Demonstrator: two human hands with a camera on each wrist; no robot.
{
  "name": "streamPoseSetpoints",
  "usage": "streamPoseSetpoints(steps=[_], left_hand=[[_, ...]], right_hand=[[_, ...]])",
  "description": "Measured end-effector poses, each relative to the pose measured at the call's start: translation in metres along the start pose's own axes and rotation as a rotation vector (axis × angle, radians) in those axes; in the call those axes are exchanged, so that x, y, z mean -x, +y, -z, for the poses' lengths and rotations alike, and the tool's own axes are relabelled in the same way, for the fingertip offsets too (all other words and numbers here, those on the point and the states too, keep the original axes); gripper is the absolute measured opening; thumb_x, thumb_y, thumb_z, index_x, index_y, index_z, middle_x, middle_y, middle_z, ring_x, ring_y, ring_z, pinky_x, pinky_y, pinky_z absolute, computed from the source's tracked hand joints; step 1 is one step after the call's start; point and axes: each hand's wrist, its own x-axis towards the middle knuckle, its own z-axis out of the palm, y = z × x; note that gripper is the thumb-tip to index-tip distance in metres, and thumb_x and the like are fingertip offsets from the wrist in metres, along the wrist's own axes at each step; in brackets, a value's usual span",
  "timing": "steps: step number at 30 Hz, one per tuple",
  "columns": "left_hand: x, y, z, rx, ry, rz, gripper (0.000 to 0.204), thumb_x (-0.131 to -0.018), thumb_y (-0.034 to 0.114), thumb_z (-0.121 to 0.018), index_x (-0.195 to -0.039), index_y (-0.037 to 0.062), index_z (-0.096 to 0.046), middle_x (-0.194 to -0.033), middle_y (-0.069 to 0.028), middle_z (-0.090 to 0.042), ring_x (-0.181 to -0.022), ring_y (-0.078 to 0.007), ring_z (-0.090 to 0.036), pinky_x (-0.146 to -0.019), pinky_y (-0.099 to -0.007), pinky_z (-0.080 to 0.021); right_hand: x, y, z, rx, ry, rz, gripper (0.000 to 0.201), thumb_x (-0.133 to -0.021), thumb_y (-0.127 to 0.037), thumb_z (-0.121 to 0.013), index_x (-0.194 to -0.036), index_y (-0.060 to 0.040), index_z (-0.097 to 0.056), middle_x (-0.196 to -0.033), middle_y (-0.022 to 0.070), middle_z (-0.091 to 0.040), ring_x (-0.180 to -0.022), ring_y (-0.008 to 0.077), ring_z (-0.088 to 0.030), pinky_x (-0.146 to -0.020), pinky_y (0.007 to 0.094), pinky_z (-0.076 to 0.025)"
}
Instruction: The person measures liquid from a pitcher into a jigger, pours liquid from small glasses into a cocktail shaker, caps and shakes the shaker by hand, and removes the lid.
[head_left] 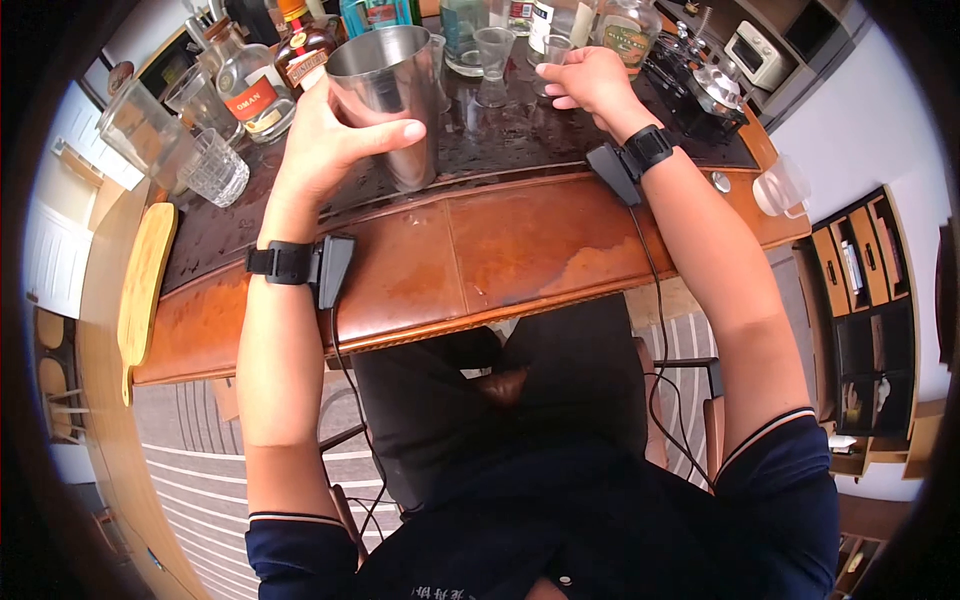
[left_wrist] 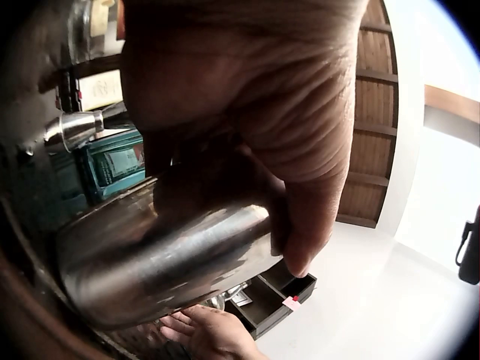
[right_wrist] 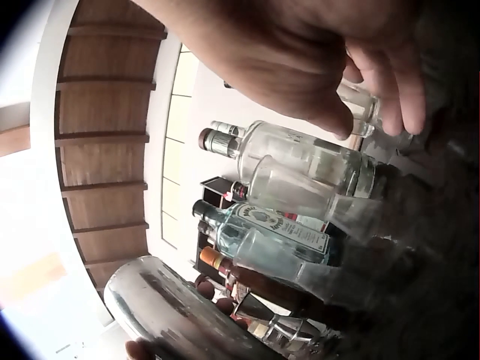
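A steel shaker tin (head_left: 385, 80) stands tilted on the wet black bar mat (head_left: 520, 135). My left hand (head_left: 330, 140) grips it, thumb across its front. The left wrist view shows the tin (left_wrist: 165, 255) close up under the curled fingers (left_wrist: 300, 225). Further right, my right hand (head_left: 592, 80) pinches a small clear glass (head_left: 553, 48) at the back of the mat. In the right wrist view that glass (right_wrist: 361, 105) shows between thumb and fingers (right_wrist: 405, 90), with the tin (right_wrist: 172, 315) lower left.
Liquor bottles (head_left: 300, 50) and a glass jigger (head_left: 493, 50) crowd the back of the mat. Cut tumblers (head_left: 215, 165) stand at left beside a wooden board (head_left: 145, 280). A plastic cup (head_left: 780, 185) lies at the right end of the leather bar edge (head_left: 480, 250).
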Motion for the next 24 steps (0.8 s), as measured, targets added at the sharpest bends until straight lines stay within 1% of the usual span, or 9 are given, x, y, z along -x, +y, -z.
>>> streamPoseSetpoints(steps=[4,6,8,10,13,17,19,22,24], left_hand=[[0.0,-0.005,0.004,-0.046,-0.001,0.043,0.063,-0.068,0.027,-0.096,-0.116,0.0009,-0.065,-0.105,-0.0055,-0.071,-0.093,-0.0134,-0.066,-0.087,-0.0306,-0.053],[0.0,-0.003,0.004,-0.052,-0.011,0.057,0.065,-0.067,0.027,-0.096,-0.117,0.0012,-0.064,-0.106,-0.0052,-0.07,-0.095,-0.0137,-0.064,-0.088,-0.0306,-0.053],[0.0,-0.002,0.003,-0.045,-0.005,0.048,0.064,-0.067,0.027,-0.096,-0.116,0.0009,-0.064,-0.104,-0.0052,-0.07,-0.093,-0.0134,-0.065,-0.087,-0.0302,-0.053],[0.0,-0.002,0.006,-0.071,-0.022,0.085,0.064,-0.067,0.027,-0.096,-0.116,0.0007,-0.064,-0.102,-0.0051,-0.071,-0.093,-0.0133,-0.065,-0.087,-0.03,-0.053],[0.0,0.003,0.005,-0.113,-0.023,0.11,0.064,-0.067,0.026,-0.096,-0.115,0.0002,-0.064,-0.1,-0.005,-0.071,-0.091,-0.013,-0.065,-0.087,-0.0297,-0.053],[0.002,0.0,0.001,-0.046,0.018,0.053,0.065,-0.067,0.026,-0.097,-0.116,0.0004,-0.064,-0.1,-0.0048,-0.071,-0.091,-0.013,-0.065,-0.087,-0.0294,-0.053],[0.001,0.001,0.0,-0.048,0.019,0.045,0.065,-0.067,0.026,-0.097,-0.117,0.0005,-0.064,-0.1,-0.0046,-0.071,-0.091,-0.013,-0.065,-0.087,-0.0294,-0.053],[0.001,0.001,0.002,-0.076,0.016,0.044,0.065,-0.067,0.026,-0.096,-0.118,0.0008,-0.064,-0.101,-0.0045,-0.071,-0.091,-0.0131,-0.065,-0.087,-0.0293,-0.053],[0.001,0.003,0.002,-0.099,0.013,0.049,0.065,-0.068,0.026,-0.096,-0.118,0.001,-0.064,-0.101,-0.0044,-0.071,-0.092,-0.013,-0.065,-0.087,-0.0293,-0.053]], right_hand=[[0.012,-0.006,0.028,0.132,0.039,0.018,0.057,-0.086,-0.021,-0.083,-0.128,0.0113,-0.061,-0.103,0.0164,-0.074,-0.087,0.0184,-0.075,-0.068,0.0297,-0.062],[0.017,-0.011,0.055,0.586,0.324,0.341,0.059,-0.081,-0.033,-0.083,-0.124,0.0039,-0.067,-0.104,0.0235,-0.075,-0.093,0.0345,-0.075,-0.086,0.0386,-0.06],[0.019,-0.018,0.091,0.664,0.474,0.375,0.066,-0.076,-0.043,-0.082,-0.125,0.0,-0.069,-0.114,0.0274,-0.072,-0.108,0.0429,-0.07,-0.1,0.0424,-0.054],[0.016,-0.027,0.129,0.785,0.65,0.245,0.072,-0.077,-0.047,-0.083,-0.129,0.0001,-0.067,-0.117,0.0227,-0.073,-0.112,0.0336,-0.071,-0.099,0.0405,-0.055],[0.01,-0.014,0.176,0.874,0.856,0.342,0.068,-0.075,-0.043,-0.083,-0.123,0.0025,-0.069,-0.12,0.0303,-0.069,-0.115,0.0431,-0.067,-0.101,0.0452,-0.054],[-0.004,-0.001,0.201,0.902,0.75,0.061,0.07,-0.077,-0.051,-0.08,-0.116,0.0057,-0.071,-0.113,0.0277,-0.073,-0.113,0.0411,-0.069,-0.098,0.0447,-0.055],[-0.002,-0.002,0.203,0.82,0.493,-0.105,0.068,-0.078,-0.055,-0.079,-0.105,0.0073,-0.074,-0.1,0.0243,-0.076,-0.106,0.0389,-0.072,-0.094,0.0434,-0.056],[0.005,-0.006,0.191,0.85,0.542,-0.095,0.066,-0.078,-0.057,-0.079,-0.093,0.0075,-0.076,-0.09,0.0224,-0.077,-0.099,0.0379,-0.074,-0.091,0.0433,-0.056],[0.013,-0.011,0.188,0.856,0.483,-0.139,0.07,-0.077,-0.058,-0.079,-0.101,0.0082,-0.074,-0.097,0.0232,-0.076,-0.104,0.0379,-0.073,-0.093,0.0434,-0.056]])
